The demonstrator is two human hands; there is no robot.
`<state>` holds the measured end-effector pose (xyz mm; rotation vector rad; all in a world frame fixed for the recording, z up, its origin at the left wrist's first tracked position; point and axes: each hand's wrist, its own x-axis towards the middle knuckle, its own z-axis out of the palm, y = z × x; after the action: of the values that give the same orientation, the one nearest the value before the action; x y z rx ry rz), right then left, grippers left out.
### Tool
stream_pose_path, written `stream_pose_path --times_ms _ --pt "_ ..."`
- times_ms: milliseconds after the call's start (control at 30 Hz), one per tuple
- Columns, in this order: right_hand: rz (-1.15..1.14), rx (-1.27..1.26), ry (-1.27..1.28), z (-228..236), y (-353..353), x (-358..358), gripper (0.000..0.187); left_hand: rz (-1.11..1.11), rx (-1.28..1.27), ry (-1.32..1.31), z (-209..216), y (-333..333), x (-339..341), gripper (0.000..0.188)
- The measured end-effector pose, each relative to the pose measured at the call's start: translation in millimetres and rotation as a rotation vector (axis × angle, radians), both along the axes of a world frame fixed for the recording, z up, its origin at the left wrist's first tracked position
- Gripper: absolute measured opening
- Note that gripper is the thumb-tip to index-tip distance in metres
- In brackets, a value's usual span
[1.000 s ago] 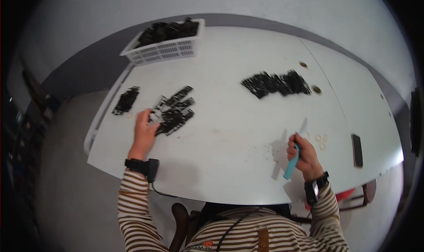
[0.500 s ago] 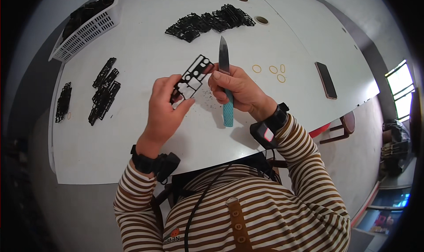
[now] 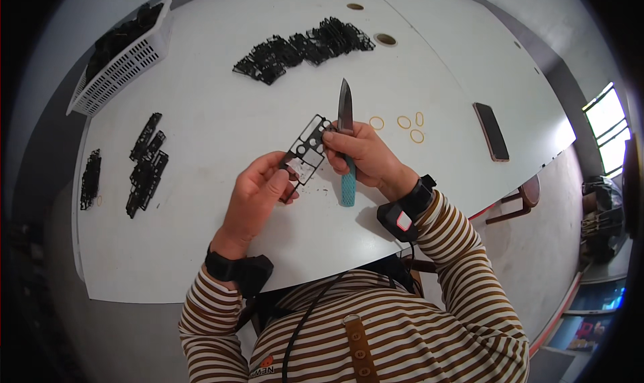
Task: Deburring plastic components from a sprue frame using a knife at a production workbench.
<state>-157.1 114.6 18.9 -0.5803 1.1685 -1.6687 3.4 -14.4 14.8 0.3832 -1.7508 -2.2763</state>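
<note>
Over the near middle of the table, my left hand (image 3: 258, 185) grips the lower end of a flat black plastic frame (image 3: 310, 151) with round and rectangular openings. My right hand (image 3: 365, 151) is closed around a knife (image 3: 347, 182) with a teal textured handle; its blade points up and away from me. The thumb of that hand presses at the frame's upper right end, so both hands touch the frame. Small dark scraps (image 3: 323, 190) lie on the table beneath.
Stacks of similar black frames lie at the far middle (image 3: 302, 47) and left (image 3: 147, 165). A white basket (image 3: 127, 68) filled with black parts stands far left. Yellow rubber bands (image 3: 404, 122) and a phone (image 3: 492, 131) lie to the right, on the white table (image 3: 201, 249).
The frame has turned to show its face more fully, and my right thumb has come onto its upper end. The whole table view has shifted slightly down and left.
</note>
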Motion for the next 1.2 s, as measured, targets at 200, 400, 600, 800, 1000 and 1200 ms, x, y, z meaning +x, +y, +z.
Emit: stream_pose_path --times_ms 200,400,600,800,1000,1200 --pt "-0.022 0.011 -0.012 -6 -5 0 0.015 -0.074 0.103 -0.041 -7 -15 2 0.038" --pt "0.071 -0.030 0.002 -9 0 2 0.015 -0.191 0.332 -0.006 -6 -16 4 0.047" --pt "0.101 -0.036 -0.034 -11 -1 6 0.014 -0.252 0.395 0.006 -11 -17 4 0.047" --pt "0.084 -0.042 -0.045 -10 -1 10 0.013 -0.248 0.397 -0.006 -13 -15 5 0.043" --pt "0.080 -0.065 -0.039 -9 1 11 0.014 -0.282 0.480 -0.011 -10 -9 5 0.033" --pt "0.085 -0.058 0.029 -4 4 15 0.014 -0.264 0.488 0.001 -11 -8 5 0.030"
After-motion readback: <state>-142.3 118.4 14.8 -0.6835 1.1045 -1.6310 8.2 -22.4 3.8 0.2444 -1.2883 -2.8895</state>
